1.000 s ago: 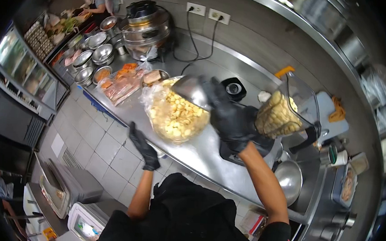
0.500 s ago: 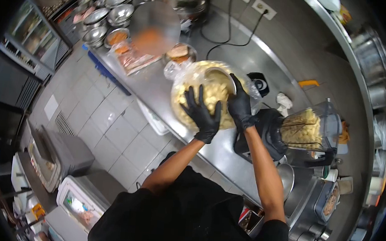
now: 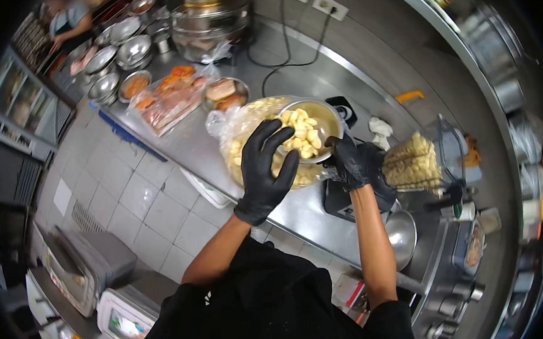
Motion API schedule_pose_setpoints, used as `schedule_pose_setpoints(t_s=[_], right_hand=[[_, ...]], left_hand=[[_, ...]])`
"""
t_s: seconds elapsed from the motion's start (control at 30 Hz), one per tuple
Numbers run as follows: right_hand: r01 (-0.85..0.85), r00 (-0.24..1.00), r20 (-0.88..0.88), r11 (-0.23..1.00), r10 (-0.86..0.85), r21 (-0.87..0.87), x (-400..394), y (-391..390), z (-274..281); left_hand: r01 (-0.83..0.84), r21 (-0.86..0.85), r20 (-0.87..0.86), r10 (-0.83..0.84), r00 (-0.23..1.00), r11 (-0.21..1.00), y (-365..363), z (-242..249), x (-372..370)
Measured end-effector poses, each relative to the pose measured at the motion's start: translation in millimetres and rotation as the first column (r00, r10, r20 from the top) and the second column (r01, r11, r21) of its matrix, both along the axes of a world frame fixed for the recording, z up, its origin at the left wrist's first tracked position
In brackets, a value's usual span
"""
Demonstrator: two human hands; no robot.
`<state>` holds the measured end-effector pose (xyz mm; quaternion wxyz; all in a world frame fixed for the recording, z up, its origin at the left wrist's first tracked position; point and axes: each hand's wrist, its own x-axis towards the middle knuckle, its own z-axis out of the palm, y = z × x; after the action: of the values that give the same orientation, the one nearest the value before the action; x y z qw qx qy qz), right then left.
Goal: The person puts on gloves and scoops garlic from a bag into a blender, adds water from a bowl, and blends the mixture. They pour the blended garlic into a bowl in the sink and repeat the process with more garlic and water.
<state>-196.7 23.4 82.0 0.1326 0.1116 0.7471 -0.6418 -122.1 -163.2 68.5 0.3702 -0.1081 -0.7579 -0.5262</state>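
My right hand point(image 3: 347, 160), in a black glove, grips the rim of a metal bowl point(image 3: 330, 124). Pale yellow pieces point(image 3: 300, 134) lie in the bowl, which is tilted toward my left side. Beneath it is a large container lined with clear plastic point(image 3: 227, 132), holding more of the same pieces. My left hand point(image 3: 265, 169), also black-gloved, is raised at the bowl's left edge with its fingers apart and nothing in them. A blender jug point(image 3: 416, 164) full of pale pieces stands to the right of my right hand.
Bagged meat point(image 3: 172, 103) and a small bowl of meat point(image 3: 226, 92) sit on the steel counter point(image 3: 306, 219). Several metal bowls point(image 3: 134, 51) and a large round cooker point(image 3: 209, 23) are farther back. A black scale point(image 3: 342, 109) is behind the bowl. Another person point(image 3: 71, 20) stands upper left.
The metal bowl has come up out of the pieces in my right hand and now shows a load of them. My left hand has lifted from the pieces and moved left and down.
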Motion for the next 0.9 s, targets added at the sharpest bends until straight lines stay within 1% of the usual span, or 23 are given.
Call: schedule_pose_setpoints(t_s=[0.03,0.1,0.13,0.17,0.23,0.3,0.33,0.37,0.43,0.47,0.5,0.57,0.6,0.63,0.67,0.7,0.73,0.77,0.83,0.87,0.9], right_hand=[[0.001,1.000,0.011,0.994,0.001,-0.108,1,-1,1],[0.072,0.997,-0.033,0.996,-0.074,-0.061,16,-3,14],[0.079,0.995,-0.055,0.991,-0.086,-0.109,21,-4,19],[0.084,0.993,-0.075,0.984,-0.096,-0.156,25,-3,22],[0.097,0.995,0.029,0.979,-0.094,-0.179,27,2,33],[0.049,0.989,-0.123,0.958,-0.087,-0.283,35,3,46],[0.042,0.983,-0.160,0.953,-0.094,-0.300,33,5,43],[0.056,0.981,-0.161,0.950,-0.110,-0.307,33,6,38],[0.031,0.959,-0.271,0.982,-0.081,-0.184,33,6,34],[0.038,0.969,-0.232,0.982,-0.081,-0.186,36,6,34],[0.033,0.970,-0.230,0.980,-0.078,-0.195,42,6,40],[0.031,0.970,-0.224,0.965,-0.092,-0.261,55,14,67],[0.069,0.967,-0.218,0.955,-0.135,-0.287,63,20,84],[0.135,0.947,-0.280,0.986,-0.156,-0.093,68,34,105],[0.232,0.901,-0.325,0.953,-0.286,-0.194,73,44,117],[0.207,0.880,-0.380,0.951,-0.284,-0.231,84,58,144],[0.266,0.839,-0.440,0.947,-0.319,-0.180,86,80,160],[0.339,0.698,-0.614,0.925,-0.369,-0.171,78,107,167],[0.392,0.733,-0.568,0.915,-0.375,-0.098,85,147,209],[0.484,0.694,-0.605,0.875,-0.390,-0.009,81,161,218],[0.574,0.650,-0.644,0.816,-0.403,0.070,76,175,224]], left_hand=[[0.008,-0.121,0.032,-0.004,0.999,0.993,5,17,-11],[-0.095,-0.382,0.017,0.109,0.994,0.919,14,21,-41],[-0.050,-0.388,0.024,0.064,0.998,0.920,18,19,-53],[-0.013,-0.455,0.056,0.043,0.998,0.891,21,26,-57],[0.030,-0.536,0.048,-0.005,0.999,0.844,29,33,-61],[0.061,-0.521,0.050,-0.040,0.998,0.851,33,41,-61],[0.092,-0.467,0.075,-0.064,0.995,0.880,36,45,-60],[0.104,-0.474,0.074,-0.078,0.994,0.875,36,37,-60],[0.109,-0.413,-0.014,-0.126,0.992,0.904,39,18,-66],[0.179,-0.380,0.009,-0.190,0.982,0.908,43,12,-66],[0.153,-0.409,-0.003,-0.168,0.986,0.900,46,18,-60],[0.213,-0.350,0.027,-0.218,0.976,0.912,50,44,-56],[0.195,-0.383,-0.040,-0.227,0.973,0.903,56,65,-56],[0.180,-0.414,-0.100,-0.241,0.965,0.892,64,88,-54],[0.197,-0.441,-0.165,-0.295,0.941,0.876,76,114,-56],[0.176,-0.429,-0.261,-0.308,0.915,0.886,95,136,-58],[0.195,-0.413,-0.342,-0.350,0.872,0.890,117,155,-64],[0.230,-0.391,-0.398,-0.389,0.831,0.891,143,171,-72],[0.288,-0.331,-0.556,-0.433,0.710,0.898,198,192,-92],[0.313,-0.326,-0.606,-0.451,0.655,0.892,225,197,-105],[0.265,-0.310,-0.623,-0.406,0.669,0.913,250,194,-109]])
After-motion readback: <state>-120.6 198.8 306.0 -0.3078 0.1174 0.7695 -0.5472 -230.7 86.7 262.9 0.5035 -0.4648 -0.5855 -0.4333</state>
